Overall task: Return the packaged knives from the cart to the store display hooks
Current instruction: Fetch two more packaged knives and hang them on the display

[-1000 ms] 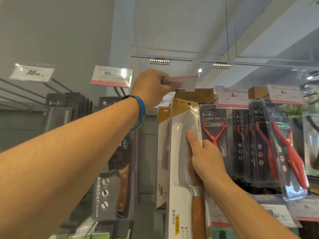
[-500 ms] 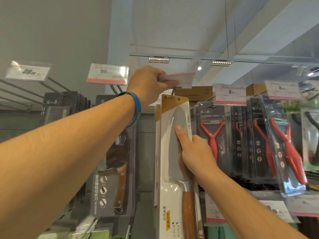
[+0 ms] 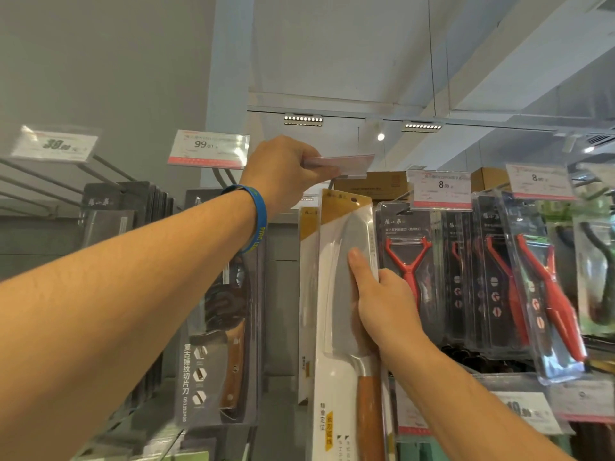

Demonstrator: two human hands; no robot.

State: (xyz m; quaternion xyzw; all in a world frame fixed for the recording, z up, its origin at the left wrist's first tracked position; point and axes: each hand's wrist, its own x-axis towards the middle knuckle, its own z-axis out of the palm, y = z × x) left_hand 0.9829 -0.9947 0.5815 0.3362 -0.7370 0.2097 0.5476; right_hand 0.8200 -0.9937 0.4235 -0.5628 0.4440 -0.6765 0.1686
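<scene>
Right hand [image 3: 387, 304] grips the knife pack [image 3: 346, 294] just under the hook, left hand [image 3: 286, 169] pinches the price tag [image 3: 342, 161] up; I think the pack's hole may miss the hook and slip.

I'm in a shop: price tags [image 3: 208, 149] clipped on display hooks [image 3: 43, 177], rows of packaged knives [image 3: 218, 331] and red peelers [image 3: 406, 257] hanging.
</scene>
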